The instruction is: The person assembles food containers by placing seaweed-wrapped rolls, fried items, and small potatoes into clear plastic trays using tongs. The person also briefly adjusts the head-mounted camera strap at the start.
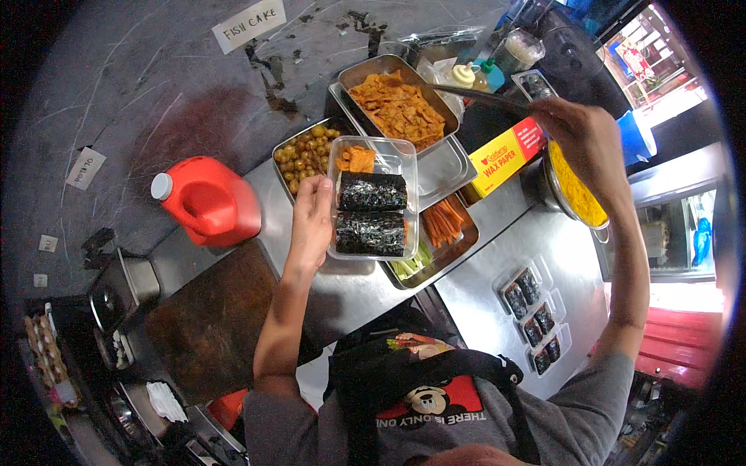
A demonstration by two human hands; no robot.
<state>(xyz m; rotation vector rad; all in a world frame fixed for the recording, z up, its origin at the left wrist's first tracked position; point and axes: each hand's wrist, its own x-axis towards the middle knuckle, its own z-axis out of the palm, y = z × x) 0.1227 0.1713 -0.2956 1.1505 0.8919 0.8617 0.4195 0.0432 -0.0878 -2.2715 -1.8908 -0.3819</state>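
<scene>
My left hand [313,221] is closed on the edge of a clear plastic container [411,182], raised over the steel counter. Inside lie two black seaweed-wrapped rolls [371,192], with orange fish cake pieces [356,159] beside them. My right hand [579,140], partly blurred, grips a long, thin dark utensil [486,96], perhaps tongs. Its far end reaches left toward a steel tray [375,65] heaped with orange-red fish cake [398,109]. Partly behind the container, another tray holds small brown potatoes [307,158].
A red jug [211,200] and a dark cutting board [208,318] are at left. Carrot strips [444,223] and green strips [412,264] fill a tray near me. At right are a yellow wax paper box [501,161], a bowl of yellow food [573,186] and several filled containers [536,320].
</scene>
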